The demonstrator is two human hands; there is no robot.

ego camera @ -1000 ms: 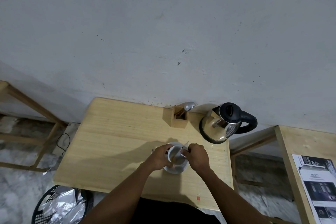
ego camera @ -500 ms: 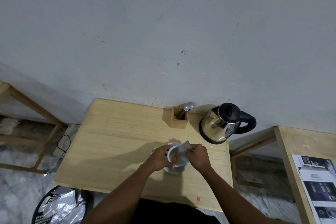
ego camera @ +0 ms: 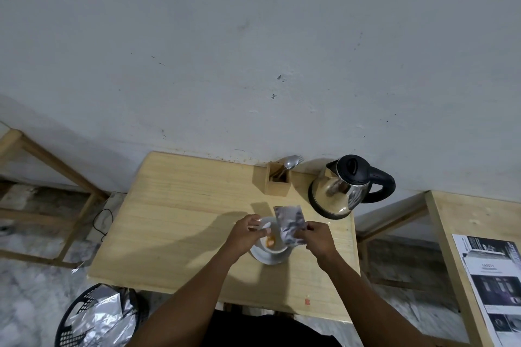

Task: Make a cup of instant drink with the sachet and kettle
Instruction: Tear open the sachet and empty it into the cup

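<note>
Plainly, we were at the emptying step. The pale, grained wooden desk [ego camera: 183, 220] carried everything. Behind and to the right of the cup [ego camera: 274, 248] stood the rounded, polished steel kettle [ego camera: 342, 186] with its black lid and handle. Straight behind the cup was a square wooden holder [ego camera: 277, 184] of cutlery. The left hand [ego camera: 244, 235] curled its fingers on the cup's rim. The right hand [ego camera: 317, 239] pinched the crinkled foil sachet [ego camera: 289, 224] by its lower end, just above the cup. Under the cup lay a smooth white saucer [ego camera: 265, 258]. Inside the cup we saw a small orange heap of powder [ego camera: 270, 241]. Next, we judged, the sachet should go aside and the kettle be lifted for a careful pour.
</note>
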